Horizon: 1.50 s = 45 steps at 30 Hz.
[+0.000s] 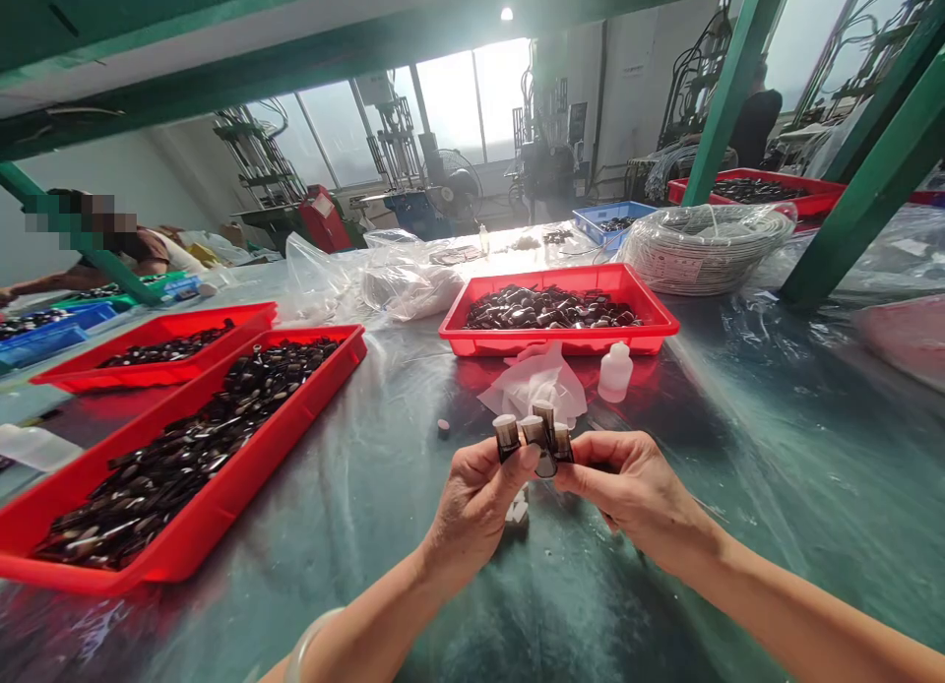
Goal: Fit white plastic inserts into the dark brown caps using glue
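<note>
Several small dark, see-through plastic pieces with pale ends (533, 430) are held up together in front of me. My left hand (472, 496) pinches them from the left, thumb across the front. From the right, my right hand (641, 484) closes thumb and finger on the rightmost of these pieces. Fingers hide part of the cluster, and I cannot make out how the pieces join. Below the hands, small white bits (518, 511) lie on the table. Just beyond the hands is a thin white bag (542, 383) with white bits in it, beside a small white bottle (615, 372).
A red tray (561, 344) of dark plastic pieces stands ahead. Two more red trays (243, 466) fill the left side. A plastic-wrapped coil of cable (701, 250) sits back right, near green posts (849, 201). Another person (148, 250) works at far left.
</note>
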Available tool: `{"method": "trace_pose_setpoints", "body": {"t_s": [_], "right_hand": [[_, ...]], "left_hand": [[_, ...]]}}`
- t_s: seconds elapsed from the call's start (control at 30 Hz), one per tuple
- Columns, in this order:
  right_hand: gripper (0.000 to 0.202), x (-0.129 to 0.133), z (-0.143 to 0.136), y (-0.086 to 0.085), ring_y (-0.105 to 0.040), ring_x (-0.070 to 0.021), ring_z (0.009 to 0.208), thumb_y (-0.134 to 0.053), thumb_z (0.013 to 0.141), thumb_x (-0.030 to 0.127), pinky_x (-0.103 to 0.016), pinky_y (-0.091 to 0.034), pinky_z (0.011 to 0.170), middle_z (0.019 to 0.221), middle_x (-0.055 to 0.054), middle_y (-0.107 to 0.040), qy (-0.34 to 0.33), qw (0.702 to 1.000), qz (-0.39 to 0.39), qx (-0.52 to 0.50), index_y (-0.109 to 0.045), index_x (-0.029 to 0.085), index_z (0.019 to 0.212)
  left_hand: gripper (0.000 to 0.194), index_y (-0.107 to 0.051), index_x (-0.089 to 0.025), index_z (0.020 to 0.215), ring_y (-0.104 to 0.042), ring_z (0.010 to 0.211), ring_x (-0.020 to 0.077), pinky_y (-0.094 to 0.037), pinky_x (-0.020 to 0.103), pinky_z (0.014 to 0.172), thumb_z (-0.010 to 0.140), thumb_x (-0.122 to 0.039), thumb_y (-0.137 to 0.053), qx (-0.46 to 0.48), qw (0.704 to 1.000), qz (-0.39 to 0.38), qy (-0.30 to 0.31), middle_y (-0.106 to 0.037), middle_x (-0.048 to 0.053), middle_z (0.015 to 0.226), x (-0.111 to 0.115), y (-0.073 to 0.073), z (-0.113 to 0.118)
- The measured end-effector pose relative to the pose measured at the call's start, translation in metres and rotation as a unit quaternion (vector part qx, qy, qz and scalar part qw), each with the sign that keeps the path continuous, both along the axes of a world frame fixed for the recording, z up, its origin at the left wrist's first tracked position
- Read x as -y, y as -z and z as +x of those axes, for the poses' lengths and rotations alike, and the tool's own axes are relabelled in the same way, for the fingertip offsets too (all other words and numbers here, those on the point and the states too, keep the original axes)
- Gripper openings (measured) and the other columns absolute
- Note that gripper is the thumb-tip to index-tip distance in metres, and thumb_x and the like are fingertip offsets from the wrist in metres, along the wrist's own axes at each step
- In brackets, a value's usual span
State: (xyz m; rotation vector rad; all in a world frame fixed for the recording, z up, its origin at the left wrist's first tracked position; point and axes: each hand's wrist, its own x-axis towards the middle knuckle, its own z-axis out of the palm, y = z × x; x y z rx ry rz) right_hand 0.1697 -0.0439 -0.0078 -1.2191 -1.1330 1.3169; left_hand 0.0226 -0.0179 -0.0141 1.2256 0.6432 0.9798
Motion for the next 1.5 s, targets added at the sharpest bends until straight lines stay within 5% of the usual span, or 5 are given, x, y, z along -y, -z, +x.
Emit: {"method": "trace_pose_setpoints", "body": {"t_s": [0.33, 0.7, 0.93, 1.2, 1.5], "right_hand": [[0.023, -0.004, 0.005, 0.007, -0.024, -0.0052, 0.047, -0.066, 0.063, 0.026, -0.023, -0.015, 0.043, 0.047, 0.007, -0.032, -0.001, 0.998, 0.051, 0.046, -0.054, 0.013, 0.048], [0.033, -0.012, 0.02, -0.018, -0.034, -0.0054, 0.043, -0.071, 0.06, 0.039, -0.02, -0.023, 0.038, 0.052, 0.003, -0.054, 0.057, 0.994, 0.07, -0.069, -0.067, 0.012, 0.079], [0.034, -0.014, 0.025, -0.025, -0.034, -0.0046, 0.04, -0.069, 0.062, 0.043, -0.014, -0.022, 0.028, 0.051, 0.003, -0.054, 0.055, 0.978, 0.012, -0.201, -0.061, 0.013, 0.076], [0.039, -0.016, 0.023, -0.02, -0.045, -0.0043, 0.04, -0.065, 0.065, 0.049, -0.011, -0.021, 0.028, 0.053, -0.001, -0.057, -0.016, 0.942, -0.109, -0.317, -0.061, 0.011, 0.073], [0.042, -0.015, 0.027, -0.023, -0.046, -0.0035, 0.04, -0.053, 0.077, 0.05, -0.01, -0.021, 0.028, 0.054, -0.001, -0.055, -0.027, 0.911, -0.174, -0.374, -0.059, 0.009, 0.077]], "left_hand": [[0.028, -0.068, -0.014, 0.099, -0.062, 0.086, 0.0218, -0.049, 0.035, 0.079, 0.081, -0.033, -0.056, 0.013, 0.997, -0.07, 0.006, -0.069, 0.009, 0.089, 0.002, -0.006, 0.007], [0.03, -0.066, -0.012, 0.094, -0.066, 0.074, 0.0182, -0.051, 0.031, 0.076, 0.076, -0.036, -0.062, -0.018, 0.996, -0.083, -0.016, -0.069, 0.01, 0.088, -0.014, -0.062, 0.029], [0.025, -0.062, -0.013, 0.094, -0.063, 0.067, 0.0136, -0.052, 0.028, 0.065, 0.08, -0.034, -0.057, -0.091, 0.991, -0.039, -0.088, -0.065, 0.007, 0.088, -0.085, -0.089, 0.07], [0.032, -0.051, -0.015, 0.113, -0.056, 0.094, 0.0195, -0.048, 0.04, 0.079, 0.085, -0.031, -0.051, -0.229, 0.966, -0.054, -0.11, -0.054, 0.009, 0.112, -0.157, -0.072, 0.129], [0.028, -0.06, -0.012, 0.095, -0.058, 0.065, 0.011, -0.049, 0.025, 0.06, 0.08, -0.035, -0.057, -0.27, 0.96, 0.047, -0.057, -0.061, 0.004, 0.084, -0.125, -0.097, 0.11]]}}
